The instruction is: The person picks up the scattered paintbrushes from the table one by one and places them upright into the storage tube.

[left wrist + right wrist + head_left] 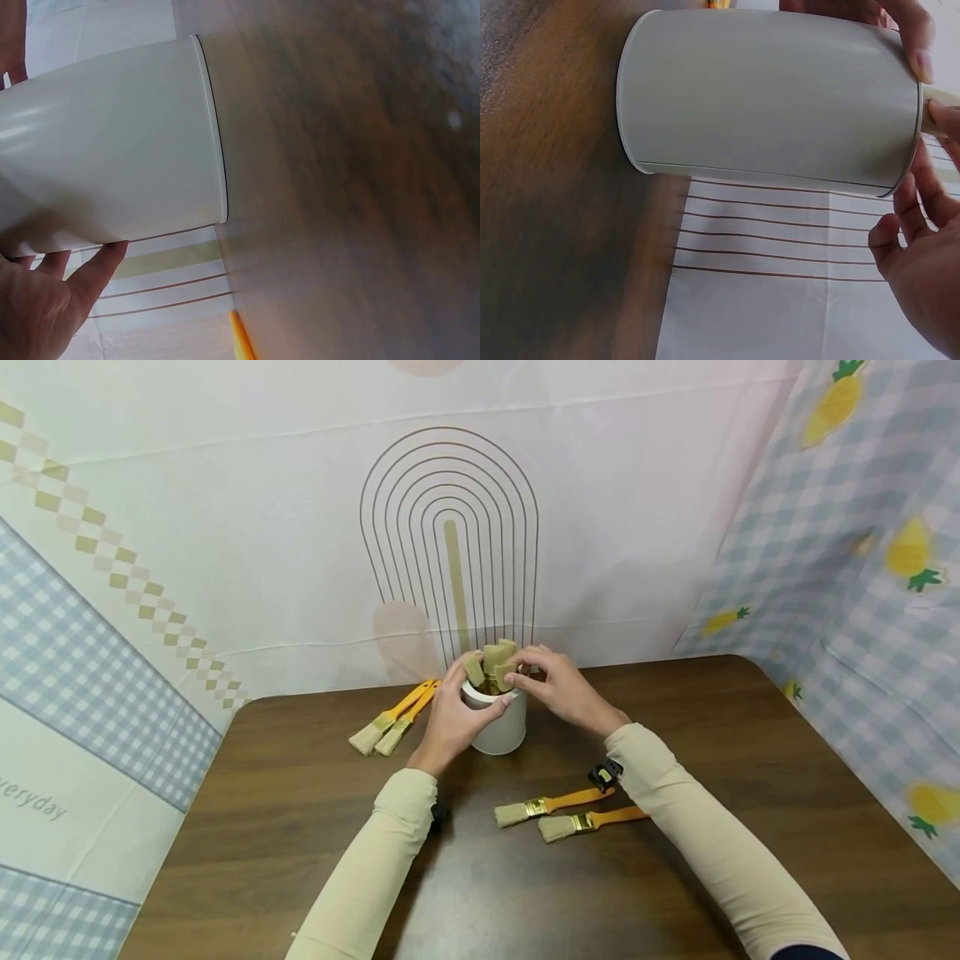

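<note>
A light grey canister stands upright near the back edge of the table, with several paintbrushes in it, bristles up. Around its left side my left hand grips it near the rim, thumb across the front. My right hand is at the right of the rim and pinches the bristle end of one paintbrush. The handles inside are hidden by the canister wall. In the right wrist view, pale bristles show between thumb and finger just past the rim.
Two paintbrushes with orange handles lie left of the canister. Two more, a farther paintbrush and a nearer paintbrush, lie in front, close to the right forearm. A patterned cloth hangs behind the wooden table.
</note>
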Motion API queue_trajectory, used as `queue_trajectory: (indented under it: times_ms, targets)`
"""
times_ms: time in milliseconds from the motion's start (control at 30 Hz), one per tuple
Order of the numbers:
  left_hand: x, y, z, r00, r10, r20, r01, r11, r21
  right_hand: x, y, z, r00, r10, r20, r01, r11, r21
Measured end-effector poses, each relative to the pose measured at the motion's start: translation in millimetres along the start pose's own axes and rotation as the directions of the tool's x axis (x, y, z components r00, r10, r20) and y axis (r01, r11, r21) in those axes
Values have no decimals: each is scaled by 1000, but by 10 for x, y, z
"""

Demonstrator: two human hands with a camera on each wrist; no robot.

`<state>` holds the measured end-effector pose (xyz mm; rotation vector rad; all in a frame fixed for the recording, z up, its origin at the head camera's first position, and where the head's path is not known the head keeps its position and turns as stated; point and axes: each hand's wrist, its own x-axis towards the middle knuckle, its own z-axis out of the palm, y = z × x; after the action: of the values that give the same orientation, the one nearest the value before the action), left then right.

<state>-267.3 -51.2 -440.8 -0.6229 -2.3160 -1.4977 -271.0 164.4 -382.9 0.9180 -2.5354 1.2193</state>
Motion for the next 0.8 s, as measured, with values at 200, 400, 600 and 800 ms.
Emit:
queue_trajectory:
  times_ms: [200,400,600,800]
  targets:
    - [-21,-26,14,1000,-8,9,8,1000,6,-48,6,-9,998,60,-13,-60,998,13]
    - [-36,-37,18,1000,-11,-1,11,1000,-2,-125,34,-49,995,91,-31,-89,993,78]
    - [-12,-22,47,1000,-11,-1,11,1000,4,-349,32,-212,989,141,-52,-135,986,100]
    - [9,-8,22,1000,-17,-25,17,1000,14,-647,46,-462,973,203,109,-212,974,81]
